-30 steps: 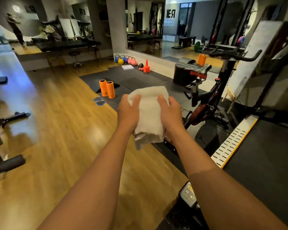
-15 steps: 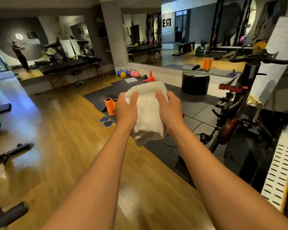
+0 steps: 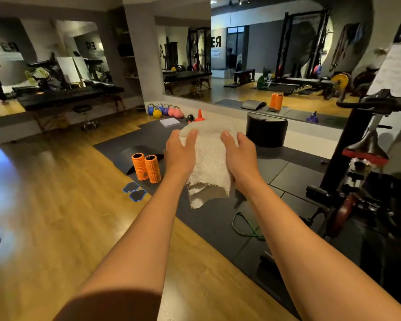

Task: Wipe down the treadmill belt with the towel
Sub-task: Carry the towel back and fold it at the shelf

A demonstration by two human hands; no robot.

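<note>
Two orange foam rollers point(image 3: 146, 167) upright on dark mat point(image 3: 206, 221), left; two blue-edged discs point(image 3: 134, 191) just beside on wood floor point(image 3: 67, 216). Left hand point(image 3: 180, 156) grasps towel's left side, thumb in front, fingers wrapped behind. White towel point(image 3: 210, 158) bunched, held in air between both hands, lower end hanging. Right hand point(image 3: 240, 156) grasps right side likewise. Green band point(image 3: 245, 225) on mat. Exercise bike point(image 3: 361, 170) far right
</note>
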